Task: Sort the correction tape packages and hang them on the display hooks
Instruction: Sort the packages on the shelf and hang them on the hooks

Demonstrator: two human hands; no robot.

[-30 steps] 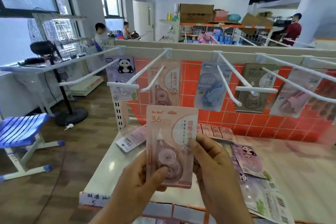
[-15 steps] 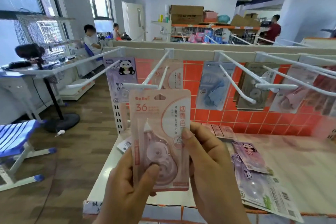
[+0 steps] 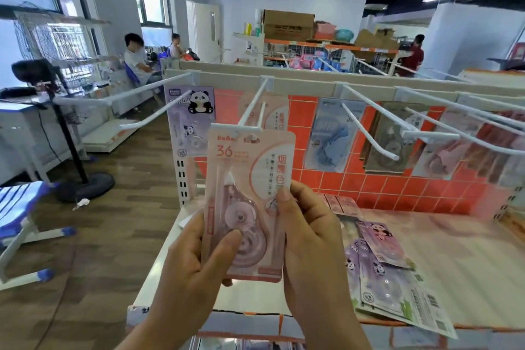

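Though lower a second ago, now pinching pink package [image 3: 250,196] in left hand [image 3: 196,261] and right hand [image 3: 309,238] by its lower edges — hang hole [image 3: 251,139] above the fingertips [image 3: 284,194], right by hook [image 3: 252,113] tip, nearly hung.

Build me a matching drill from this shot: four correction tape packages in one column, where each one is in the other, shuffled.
Things:
1. pink package
2. blue package
3. hanging panda package
4. loose purple packages

Places:
A. lying on the shelf
B. hung furthest left
C. held by the left hand and right hand
D. hung to the right of the pink one

Pairs: 1-C, 2-D, 3-B, 4-A.
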